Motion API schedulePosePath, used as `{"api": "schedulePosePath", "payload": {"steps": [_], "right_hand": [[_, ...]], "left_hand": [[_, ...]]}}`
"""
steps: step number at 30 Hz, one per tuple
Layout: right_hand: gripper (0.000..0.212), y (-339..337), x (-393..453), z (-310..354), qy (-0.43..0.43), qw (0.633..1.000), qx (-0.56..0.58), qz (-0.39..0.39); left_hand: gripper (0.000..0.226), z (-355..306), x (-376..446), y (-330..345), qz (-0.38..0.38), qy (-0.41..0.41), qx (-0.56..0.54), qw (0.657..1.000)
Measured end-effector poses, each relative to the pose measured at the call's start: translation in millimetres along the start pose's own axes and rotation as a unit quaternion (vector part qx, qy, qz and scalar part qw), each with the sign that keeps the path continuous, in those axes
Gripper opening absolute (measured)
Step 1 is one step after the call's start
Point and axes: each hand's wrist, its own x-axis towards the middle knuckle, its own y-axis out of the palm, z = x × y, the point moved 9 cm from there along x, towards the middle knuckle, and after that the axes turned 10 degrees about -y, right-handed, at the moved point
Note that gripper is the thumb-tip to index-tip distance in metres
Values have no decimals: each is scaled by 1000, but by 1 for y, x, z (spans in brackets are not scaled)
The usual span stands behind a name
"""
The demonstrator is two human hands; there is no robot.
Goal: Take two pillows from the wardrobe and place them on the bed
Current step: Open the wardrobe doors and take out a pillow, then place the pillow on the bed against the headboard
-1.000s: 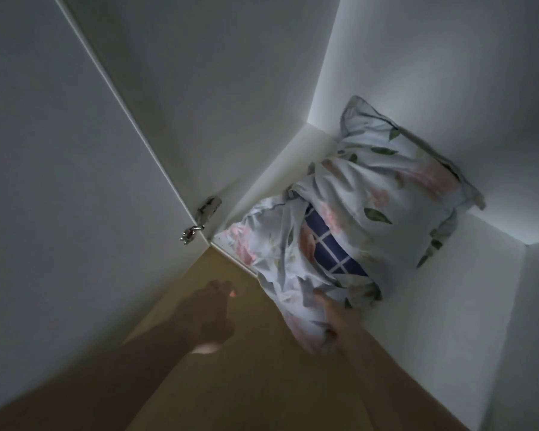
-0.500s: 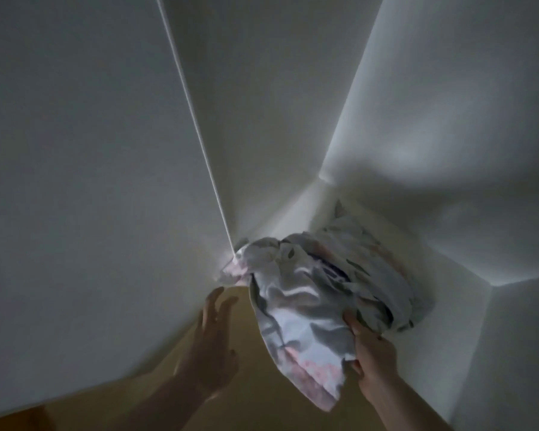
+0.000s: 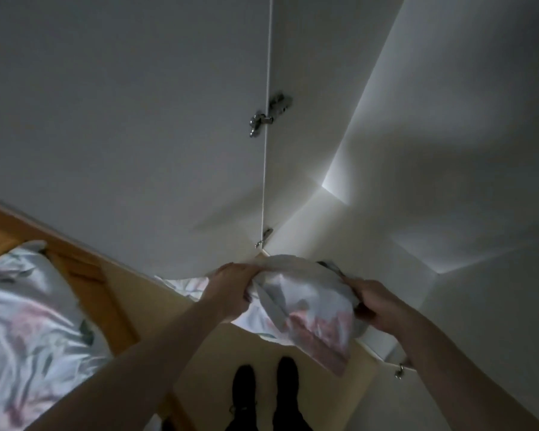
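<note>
1. at the wardrobe (image 3: 339, 104) mouth, both hands clutch the pillow (image 3: 305, 303): left hand (image 3: 231, 290) bunches its near edge, right hand (image 3: 374, 306) grips the far side.
2. best to keep both grips firm and lift it clear of the shelf edge.
3. then turn left toward the bed (image 3: 22, 321).

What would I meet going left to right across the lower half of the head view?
Bed → left hand → pillow → right hand, both hands gripping the pillow by its sides.
</note>
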Motion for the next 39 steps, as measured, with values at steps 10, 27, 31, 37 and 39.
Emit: {"api": "schedulePosePath", "payload": {"steps": [10,27,31,37,39], "right_hand": [[59,43,-112,68,-208,929,-304,34],[69,304,-285,87,-543,504,-586,327],[31,344,-296,93,-568,502,-570,316],[15,406,-310,111,-557,565,-536,288],[19,424,-308,118,-547,595,-523,270]], "left_hand": [[32,-3,-159,-49,1,-108,-39,993],[24,63,-348,-158,-143,-225,-5,964],[30,103,-374,-168,-171,-249,-11,953],[69,167,-442,-210,-347,-248,4,905],[78,194,-473,-214,-410,-275,-7,870]]}}
